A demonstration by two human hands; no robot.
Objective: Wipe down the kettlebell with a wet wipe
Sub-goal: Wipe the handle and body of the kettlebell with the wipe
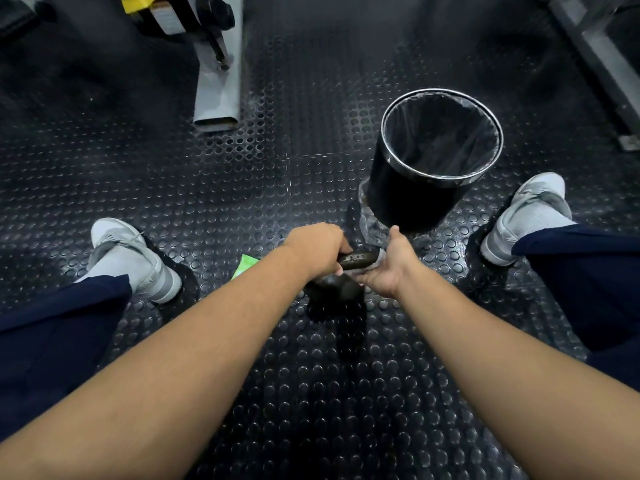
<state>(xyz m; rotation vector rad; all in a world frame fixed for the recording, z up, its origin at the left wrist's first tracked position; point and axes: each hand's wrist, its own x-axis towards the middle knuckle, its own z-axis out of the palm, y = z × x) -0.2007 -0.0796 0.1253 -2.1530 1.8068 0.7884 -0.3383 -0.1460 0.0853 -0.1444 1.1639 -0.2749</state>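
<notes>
2 hands on kettlebell [332, 292] handle [358, 259]: left hand [313, 249] fingers clamped round its left end, right hand [391, 268] curled round right end w/ wipe [381, 254] pressed under. Bell sits on floor [207, 188] btwn shoes [135, 251]. Looks like handle pass underway; next = slide wipe along, then body, left steadying. Studded rubber mat, green packet [246, 265] just left, bin [408, 199] beyond, machine frame [218, 91] at back.

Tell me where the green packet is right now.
In the head view, the green packet lies on the studded floor, just left of the left hand gripping the kettlebell, with the left shoe farther left.
</notes>
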